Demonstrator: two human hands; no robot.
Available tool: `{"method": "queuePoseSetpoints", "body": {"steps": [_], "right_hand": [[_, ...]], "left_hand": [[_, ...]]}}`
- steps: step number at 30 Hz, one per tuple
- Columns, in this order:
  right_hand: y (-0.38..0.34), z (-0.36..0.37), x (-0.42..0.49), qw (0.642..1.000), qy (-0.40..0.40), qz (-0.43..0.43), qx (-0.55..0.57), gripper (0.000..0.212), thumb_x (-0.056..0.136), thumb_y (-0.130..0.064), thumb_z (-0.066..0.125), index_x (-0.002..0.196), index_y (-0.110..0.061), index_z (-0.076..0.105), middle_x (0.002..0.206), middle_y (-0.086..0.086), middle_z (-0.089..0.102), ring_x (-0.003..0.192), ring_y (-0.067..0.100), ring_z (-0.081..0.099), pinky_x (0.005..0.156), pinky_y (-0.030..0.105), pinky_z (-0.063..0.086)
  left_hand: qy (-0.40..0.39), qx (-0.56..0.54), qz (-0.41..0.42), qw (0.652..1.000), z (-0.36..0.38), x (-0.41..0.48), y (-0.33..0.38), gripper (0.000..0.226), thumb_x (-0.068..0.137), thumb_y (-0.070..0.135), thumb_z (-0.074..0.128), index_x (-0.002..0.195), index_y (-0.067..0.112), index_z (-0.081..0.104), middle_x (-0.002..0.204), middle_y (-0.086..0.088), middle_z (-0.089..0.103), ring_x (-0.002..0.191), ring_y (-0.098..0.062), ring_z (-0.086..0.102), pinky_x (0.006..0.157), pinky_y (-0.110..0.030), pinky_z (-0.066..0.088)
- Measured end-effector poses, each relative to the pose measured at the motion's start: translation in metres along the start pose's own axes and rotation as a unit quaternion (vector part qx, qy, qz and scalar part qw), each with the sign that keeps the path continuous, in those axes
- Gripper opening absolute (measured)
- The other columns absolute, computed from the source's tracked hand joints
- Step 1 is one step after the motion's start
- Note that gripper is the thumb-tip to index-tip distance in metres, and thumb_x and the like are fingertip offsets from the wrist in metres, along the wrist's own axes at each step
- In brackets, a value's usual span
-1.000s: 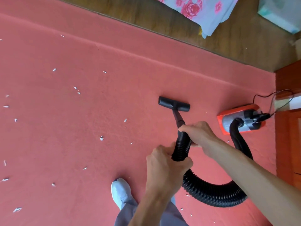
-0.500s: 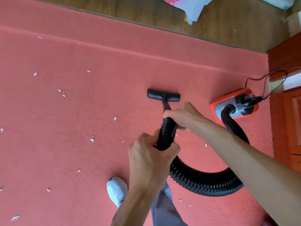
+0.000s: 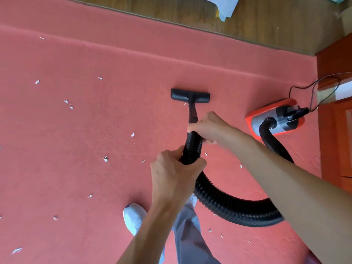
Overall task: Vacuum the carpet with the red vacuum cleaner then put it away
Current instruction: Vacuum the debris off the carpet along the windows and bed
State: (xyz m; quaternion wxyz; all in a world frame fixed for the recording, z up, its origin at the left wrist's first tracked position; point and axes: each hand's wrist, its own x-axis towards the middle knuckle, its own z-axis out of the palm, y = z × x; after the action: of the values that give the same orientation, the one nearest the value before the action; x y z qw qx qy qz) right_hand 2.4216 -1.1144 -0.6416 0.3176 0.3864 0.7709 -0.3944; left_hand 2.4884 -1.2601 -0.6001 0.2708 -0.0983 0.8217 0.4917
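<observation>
The red vacuum cleaner point(image 3: 276, 119) stands on the red carpet point(image 3: 95, 130) at the right. Its ribbed black hose point(image 3: 228, 208) loops from the body round to me. A black floor nozzle point(image 3: 190, 95) lies flat on the carpet ahead, on a short black tube. My right hand point(image 3: 207, 128) grips the hose just behind that tube. My left hand point(image 3: 175, 174) grips the hose lower down, closer to my body. Several white scraps point(image 3: 105, 159) lie scattered over the carpet, mostly to the left of the nozzle.
Bare wooden floor point(image 3: 257, 18) borders the carpet's far edge, with a pale cloth point(image 3: 226, 6) on it. Reddish wooden furniture point(image 3: 337, 121) stands along the right side. The power cord point(image 3: 314, 88) runs from the vacuum toward it. My white shoe point(image 3: 134, 218) is on the carpet below.
The nozzle has slid slightly forward and to the left across the carpet, with both hands moving along the hose. The view has tilted down, so the floral cloth is mostly out of frame.
</observation>
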Motion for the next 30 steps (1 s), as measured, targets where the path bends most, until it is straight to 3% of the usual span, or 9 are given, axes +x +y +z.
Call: {"method": "queuePoseSetpoints", "body": {"steps": [3,5,9,13,17,20,24,27,30], "right_hand": [[-0.002,-0.021,-0.021,0.999,-0.04,0.022,-0.012,0.012,0.079,-0.014,0.068,0.085,-0.007,0.06,0.04,-0.003,0.052,0.03,0.01,0.047,0.041,0.019,0.027],[-0.002,-0.027,-0.026,0.998,-0.048,0.03,-0.014,0.013,0.08,-0.014,0.068,0.088,-0.006,0.061,0.039,-0.004,0.051,0.028,0.008,0.046,0.042,0.019,0.029],[-0.008,-0.022,-0.006,1.0,-0.011,0.027,0.008,0.029,0.078,-0.016,0.072,0.104,-0.004,0.063,0.065,0.004,0.058,0.032,0.007,0.049,0.043,0.017,0.037],[-0.016,-0.001,0.015,0.999,0.02,0.008,0.031,0.034,0.078,-0.013,0.071,0.109,-0.003,0.06,0.085,0.008,0.06,0.057,0.017,0.055,0.044,0.019,0.041],[-0.021,0.002,0.011,1.0,0.009,-0.002,-0.002,0.018,0.082,-0.01,0.066,0.095,-0.005,0.055,0.079,0.008,0.055,0.05,0.016,0.053,0.034,0.014,0.033],[-0.018,-0.014,-0.011,0.998,-0.031,0.026,-0.045,0.013,0.083,-0.011,0.066,0.088,-0.005,0.056,0.061,0.007,0.053,0.026,0.01,0.045,0.032,0.013,0.023],[-0.012,-0.037,-0.038,0.994,-0.056,0.053,-0.076,0.014,0.08,-0.014,0.067,0.076,-0.006,0.057,0.041,0.002,0.045,0.025,0.013,0.038,0.043,0.02,0.019],[-0.014,-0.045,-0.048,0.995,-0.054,0.063,-0.059,0.015,0.081,-0.014,0.066,0.072,-0.006,0.057,0.04,0.001,0.043,0.026,0.012,0.034,0.044,0.022,0.019],[-0.02,-0.041,-0.036,0.997,-0.028,0.069,-0.035,0.012,0.08,-0.015,0.067,0.08,-0.004,0.061,0.048,0.004,0.05,0.029,0.012,0.041,0.042,0.019,0.025]], "left_hand": [[-0.005,0.012,0.044,0.999,-0.007,-0.025,0.012,0.022,0.072,0.032,0.072,0.069,0.014,0.061,0.058,0.004,0.044,0.05,-0.01,0.039,0.048,-0.016,0.034],[-0.007,0.008,0.058,0.998,-0.005,-0.031,0.02,0.025,0.073,0.032,0.073,0.066,0.013,0.058,0.058,0.003,0.042,0.051,-0.009,0.041,0.05,-0.014,0.035],[-0.018,-0.016,0.034,0.999,0.006,-0.008,0.02,0.024,0.077,0.028,0.072,0.066,0.011,0.059,0.051,0.004,0.038,0.048,-0.012,0.033,0.044,-0.017,0.031],[-0.021,-0.02,-0.016,0.999,0.011,0.027,0.009,0.016,0.076,0.023,0.072,0.073,0.008,0.067,0.049,0.006,0.042,0.05,-0.014,0.035,0.044,-0.021,0.028],[-0.01,-0.013,-0.018,1.0,0.0,0.028,0.006,0.019,0.072,0.022,0.072,0.072,0.004,0.067,0.05,0.006,0.037,0.05,-0.012,0.028,0.041,-0.018,0.024],[-0.051,-0.016,0.004,0.999,-0.011,0.004,0.012,0.019,0.072,0.022,0.072,0.074,0.004,0.066,0.053,0.004,0.034,0.053,-0.01,0.026,0.043,-0.02,0.024],[-0.112,-0.036,0.03,0.993,-0.019,-0.017,0.029,0.023,0.072,0.021,0.074,0.073,0.0,0.064,0.053,0.003,0.033,0.05,-0.01,0.026,0.043,-0.02,0.022],[-0.123,-0.019,0.041,0.991,-0.021,-0.015,0.041,0.028,0.072,0.023,0.074,0.066,0.0,0.059,0.049,0.003,0.031,0.048,-0.012,0.026,0.041,-0.019,0.023],[-0.122,-0.002,0.05,0.991,-0.023,0.001,0.044,0.027,0.073,0.024,0.074,0.067,0.001,0.061,0.047,0.004,0.032,0.047,-0.012,0.026,0.043,-0.02,0.023]]}}
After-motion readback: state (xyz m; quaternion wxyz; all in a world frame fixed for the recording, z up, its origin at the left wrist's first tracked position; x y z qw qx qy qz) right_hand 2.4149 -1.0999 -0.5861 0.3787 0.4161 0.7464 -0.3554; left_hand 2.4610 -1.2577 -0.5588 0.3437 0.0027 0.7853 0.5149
